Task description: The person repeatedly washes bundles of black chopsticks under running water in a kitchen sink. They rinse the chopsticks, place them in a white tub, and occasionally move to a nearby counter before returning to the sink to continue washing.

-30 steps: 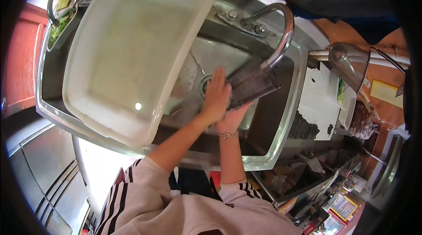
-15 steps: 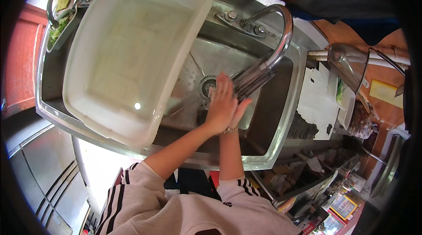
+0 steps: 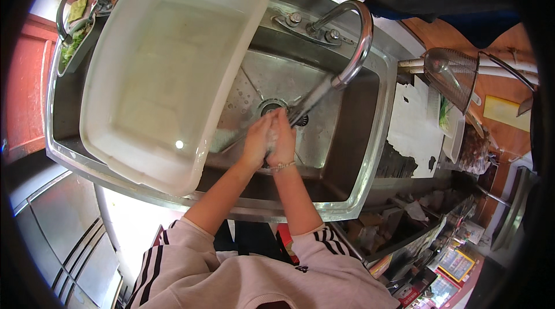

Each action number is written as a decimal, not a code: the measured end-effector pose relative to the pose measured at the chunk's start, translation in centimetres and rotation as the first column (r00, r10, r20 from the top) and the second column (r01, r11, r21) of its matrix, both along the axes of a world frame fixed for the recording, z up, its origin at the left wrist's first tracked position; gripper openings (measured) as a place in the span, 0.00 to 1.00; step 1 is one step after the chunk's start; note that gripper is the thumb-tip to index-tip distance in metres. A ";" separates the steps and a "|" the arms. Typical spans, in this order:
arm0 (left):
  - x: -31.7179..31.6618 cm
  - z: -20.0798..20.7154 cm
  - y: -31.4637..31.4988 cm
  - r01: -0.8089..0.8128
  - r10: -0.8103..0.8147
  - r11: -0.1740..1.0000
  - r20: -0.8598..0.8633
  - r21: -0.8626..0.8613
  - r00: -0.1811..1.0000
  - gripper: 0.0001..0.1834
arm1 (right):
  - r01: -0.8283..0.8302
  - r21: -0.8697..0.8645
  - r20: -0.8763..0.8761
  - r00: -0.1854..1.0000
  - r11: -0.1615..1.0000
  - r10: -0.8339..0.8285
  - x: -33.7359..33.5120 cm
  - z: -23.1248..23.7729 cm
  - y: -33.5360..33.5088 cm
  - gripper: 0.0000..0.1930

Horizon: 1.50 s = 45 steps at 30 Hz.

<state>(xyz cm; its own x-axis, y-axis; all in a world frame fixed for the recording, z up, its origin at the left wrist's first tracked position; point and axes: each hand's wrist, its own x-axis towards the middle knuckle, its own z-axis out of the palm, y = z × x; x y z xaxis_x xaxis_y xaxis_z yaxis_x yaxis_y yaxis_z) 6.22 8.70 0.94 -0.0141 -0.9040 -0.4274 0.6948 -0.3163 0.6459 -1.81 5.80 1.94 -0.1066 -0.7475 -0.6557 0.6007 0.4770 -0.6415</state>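
Side by side over the right part of a steel sink (image 3: 315,153), my left hand (image 3: 256,142) and my right hand (image 3: 281,144) are wet and held close together. Their fingers are extended, slightly cupped and tilted inward, with nothing seen in them. A water stream (image 3: 317,96) from the curved chrome faucet (image 3: 365,37) falls at my fingertips. Behind the fingers is the round drain (image 3: 272,105), partly covered by them. A bracelet (image 3: 281,166) circles my right wrist. Left of my hands, a large white tub (image 3: 224,90) rests across the sink and contains slightly cloudy water.
Two tap knobs (image 3: 333,35) flank the faucet base. Another faucet (image 3: 62,17) stands at the far left above a tray of greens (image 3: 72,52). To the right are a wire strainer (image 3: 454,78), a white board (image 3: 413,132) and a yellow card (image 3: 507,111).
My hands have gone from overlapping, one across the other, to side by side. They have also moved a little left and nearer to me. Water keeps running.
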 end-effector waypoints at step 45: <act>0.0 3.0 4.1 0.026 -0.065 0.996 0.451 0.091 0.890 0.23 | 0.172 -0.153 0.339 0.934 0.973 -0.112 -2.8 0.9 -1.9 0.12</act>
